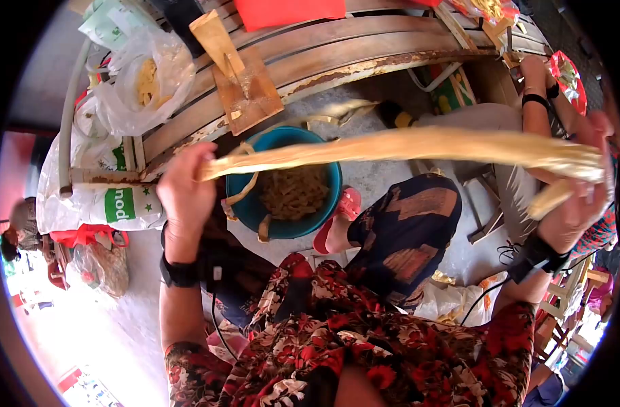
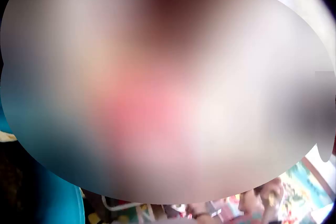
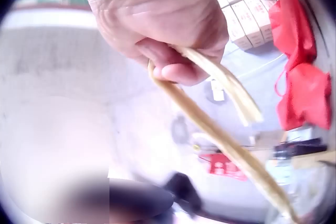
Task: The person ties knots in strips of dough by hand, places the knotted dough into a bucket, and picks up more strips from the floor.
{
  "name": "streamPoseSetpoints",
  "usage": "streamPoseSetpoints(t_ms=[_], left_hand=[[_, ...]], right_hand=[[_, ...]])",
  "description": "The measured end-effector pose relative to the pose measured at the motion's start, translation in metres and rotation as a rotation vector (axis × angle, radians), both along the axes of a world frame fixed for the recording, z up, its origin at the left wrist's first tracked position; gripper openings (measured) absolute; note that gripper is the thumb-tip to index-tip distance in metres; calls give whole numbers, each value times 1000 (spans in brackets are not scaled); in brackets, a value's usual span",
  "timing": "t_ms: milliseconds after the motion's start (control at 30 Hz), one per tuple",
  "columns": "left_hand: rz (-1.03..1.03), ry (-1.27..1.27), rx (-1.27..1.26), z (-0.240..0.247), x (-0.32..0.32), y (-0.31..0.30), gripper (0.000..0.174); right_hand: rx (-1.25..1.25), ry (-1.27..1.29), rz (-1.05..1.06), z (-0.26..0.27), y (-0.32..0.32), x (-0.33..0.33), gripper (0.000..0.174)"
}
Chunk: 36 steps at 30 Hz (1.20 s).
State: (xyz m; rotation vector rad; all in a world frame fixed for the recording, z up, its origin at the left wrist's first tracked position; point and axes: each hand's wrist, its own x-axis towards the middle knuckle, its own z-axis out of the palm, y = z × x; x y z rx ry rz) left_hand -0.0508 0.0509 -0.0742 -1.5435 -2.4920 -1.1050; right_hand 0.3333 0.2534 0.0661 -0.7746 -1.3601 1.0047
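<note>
A long, flexible pale-yellow strip (image 1: pixel 378 146) stretches between both hands in the head view, blurred by motion. Its left end is pinched by the left hand (image 1: pixel 186 193). Over at the far right, the right hand (image 1: pixel 581 193) grips the other end. In the right wrist view the right hand (image 3: pixel 163 14) has its fingers curled round the strip (image 3: pixel 210 132), and a short tail sticks out past them. The left wrist view is mostly a blur, so that hand's fingers are hidden there. Below the strip stands a teal bucket (image 1: pixel 335 197) holding many short tan pieces (image 1: pixel 293 193).
Behind the bucket is a slatted bench (image 1: pixel 364 44) with a rusty edge. A wooden board with an upright post (image 1: pixel 245 91) sits on it, beside a clear plastic bag (image 1: pixel 143 81). Another person's arm (image 1: pixel 535 102) is at the right. White bags (image 1: pixel 86 197) stand at the left.
</note>
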Motion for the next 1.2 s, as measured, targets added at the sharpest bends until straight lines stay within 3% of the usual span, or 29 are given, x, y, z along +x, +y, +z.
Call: streamPoseSetpoints(t_ms=[100, 167, 200, 233, 300, 333, 367, 433, 500, 567, 600, 667, 700, 733, 800, 867, 900, 967, 1000, 1067, 1100, 1200], left_hand=[[310, -22, 72, -16, -59, -38, 22], [338, 47, 165, -28, -99, -81, 19], [439, -109, 195, -25, -108, -98, 16], [590, -302, 128, -21, -115, -117, 26], [665, -716, 235, -12, -115, -143, 40], [678, -816, 375, -7, -107, -145, 49], [443, -941, 528, -29, -143, -183, 49], [455, -829, 779, -11, -151, -198, 45], [586, -412, 788, 22, -137, -198, 36], [604, -189, 534, 50, -113, -191, 29], [615, -230, 297, 60, -102, -188, 25], [365, -159, -345, 73, -69, -171, 41], [233, -175, -417, 76, -37, -154, 46], [112, -291, -387, 78, -10, -134, 51], [-131, -195, -316, 76, 21, -102, 51], [-366, -239, 4, 76, 45, -69, 44], [-476, -428, 139, 73, 58, -54, 42], [-525, -967, -16, 80, 83, -36, 36], [-523, -1006, -102, 82, 82, -35, 33], [-522, -1072, -284, 85, 76, -34, 27], [-518, -954, -139, 71, 71, -41, 19], [-406, -977, -28, 65, 54, -59, 15]], right_hand=[[75, 199, 47, 13, 12, 29, 33], [64, 273, 115, 17, 17, 46, 32], [47, 294, 151, 18, 19, 52, 32], [21, 316, 192, 15, 22, 55, 32], [-55, 337, 289, 9, 26, 52, 31], [-101, 339, 344, 4, 29, 48, 31], [-149, 336, 399, -2, 30, 41, 31], [-253, 302, 517, -14, 30, 23, 30], [-352, 224, 639, -24, 26, -1, 30], [-410, 103, 751, -32, 10, -29, 29], [-428, 28, 807, -34, 1, -42, 29], [-429, -193, 938, -34, -23, -73, 32], [-463, -280, 985, -35, -34, -83, 29], [-507, -338, 1074, -40, -41, -90, 28], [-483, -414, 1259, -38, -59, -114, 26], [-504, -452, 1359, -41, -79, -135, 23], [-554, -449, 1400, -43, -87, -143, 22], [-517, -684, 1377, -27, -95, -156, 23], [-540, -530, 1376, -32, -97, -154, 25], [-590, -663, 1353, -28, -89, -149, 27], [-621, -727, 1337, -27, -85, -143, 27], [-615, -725, 1239, -43, -74, -127, 22]])
